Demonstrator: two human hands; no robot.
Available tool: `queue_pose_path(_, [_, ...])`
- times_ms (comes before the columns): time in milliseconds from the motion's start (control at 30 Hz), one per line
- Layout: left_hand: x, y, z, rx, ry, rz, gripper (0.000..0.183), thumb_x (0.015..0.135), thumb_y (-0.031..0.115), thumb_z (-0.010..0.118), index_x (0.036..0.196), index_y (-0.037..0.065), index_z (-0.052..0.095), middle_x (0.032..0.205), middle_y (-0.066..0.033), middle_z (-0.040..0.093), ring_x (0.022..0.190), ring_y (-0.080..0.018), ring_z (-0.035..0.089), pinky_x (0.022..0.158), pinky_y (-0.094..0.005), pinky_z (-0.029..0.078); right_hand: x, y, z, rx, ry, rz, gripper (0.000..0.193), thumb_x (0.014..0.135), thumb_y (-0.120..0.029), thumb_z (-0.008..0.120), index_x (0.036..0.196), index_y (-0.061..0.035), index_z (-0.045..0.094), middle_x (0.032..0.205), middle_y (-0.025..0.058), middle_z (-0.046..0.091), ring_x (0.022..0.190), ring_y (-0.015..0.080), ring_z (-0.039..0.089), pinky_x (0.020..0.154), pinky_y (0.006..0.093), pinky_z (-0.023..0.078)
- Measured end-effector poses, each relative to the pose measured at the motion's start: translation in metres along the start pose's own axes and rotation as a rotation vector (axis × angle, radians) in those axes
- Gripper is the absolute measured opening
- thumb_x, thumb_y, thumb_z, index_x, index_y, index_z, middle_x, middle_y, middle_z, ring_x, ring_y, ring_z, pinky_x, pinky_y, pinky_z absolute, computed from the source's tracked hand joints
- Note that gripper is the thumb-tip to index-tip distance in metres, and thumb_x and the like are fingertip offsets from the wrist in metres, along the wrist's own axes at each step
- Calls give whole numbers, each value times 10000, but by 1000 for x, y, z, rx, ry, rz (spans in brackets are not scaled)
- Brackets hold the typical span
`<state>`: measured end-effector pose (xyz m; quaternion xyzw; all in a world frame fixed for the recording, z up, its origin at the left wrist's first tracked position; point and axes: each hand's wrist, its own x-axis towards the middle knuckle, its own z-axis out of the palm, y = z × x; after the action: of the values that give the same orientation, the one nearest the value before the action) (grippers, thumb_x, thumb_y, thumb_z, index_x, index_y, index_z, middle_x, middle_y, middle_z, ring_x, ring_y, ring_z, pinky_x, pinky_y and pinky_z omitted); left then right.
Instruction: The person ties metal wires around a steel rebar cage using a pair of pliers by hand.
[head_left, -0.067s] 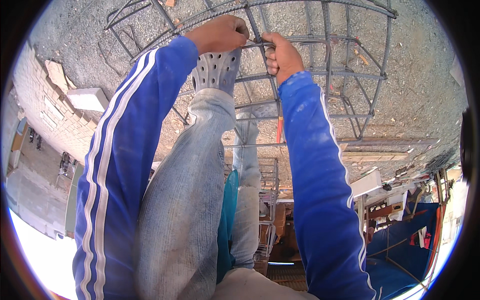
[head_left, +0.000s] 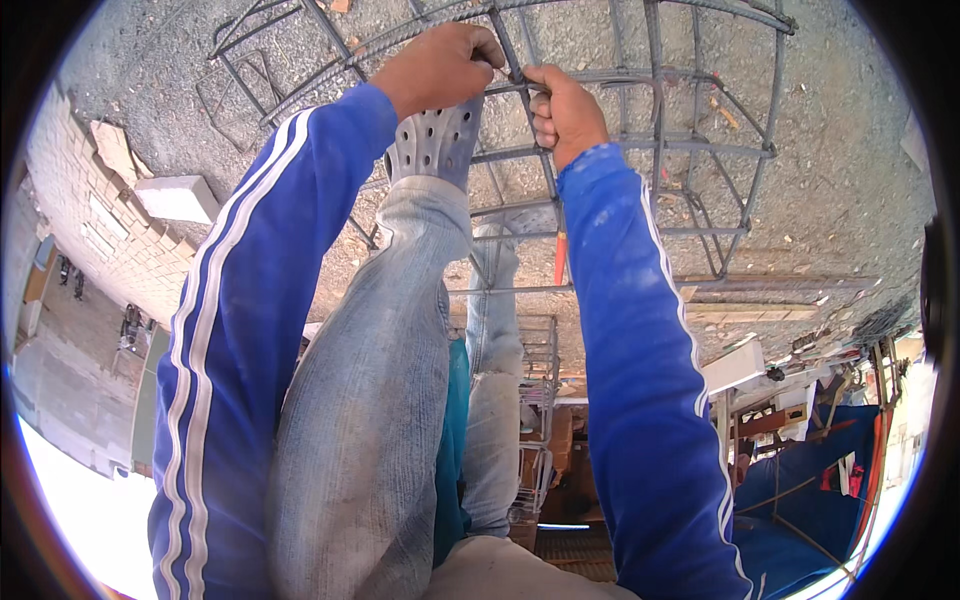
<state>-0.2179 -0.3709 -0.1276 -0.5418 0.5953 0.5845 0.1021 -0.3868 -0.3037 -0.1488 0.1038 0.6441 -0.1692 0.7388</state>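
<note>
A cage of tied steel reinforcing bars spans the upper part of the view. My left hand is closed in a pinch just left of a bar crossing, above a grey perforated clog on my foot. What its fingertips hold is too small to make out. Across that crossing, my right hand is closed, with the thumb at the joint and the fingers curled beside the upright bar. Whatever is inside this fist is hidden.
A red-handled tool hangs or lies near the cage's lower bars. Wooden planks rest on the gravel ground at right. A pale block and stacked bricks stand at left. Blue sheeting lies at lower right.
My left hand has shifted slightly upward by the bar crossing. The right hand and the cage stay in place.
</note>
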Motion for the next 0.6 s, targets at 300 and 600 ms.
queue_pose_path(300, [-31,17,31,393,291,369,197,829,111,566,957,84,714,822,-109,674,816,-323,629,774,-441,488,-36,37,32,-204,335,-508,290,906,-113,473,1049,76,639,730,165,663,693,248,665,657,356,486])
queue_pose_path(600, [-26,18,28,233,260,465,351,918,151,528,1266,137,572,791,-137,649,837,-347,617,823,-437,470,-69,68,55,-731,406,-625,245,873,-144,523,903,53,665,795,235,673,758,398,658,692,459,497])
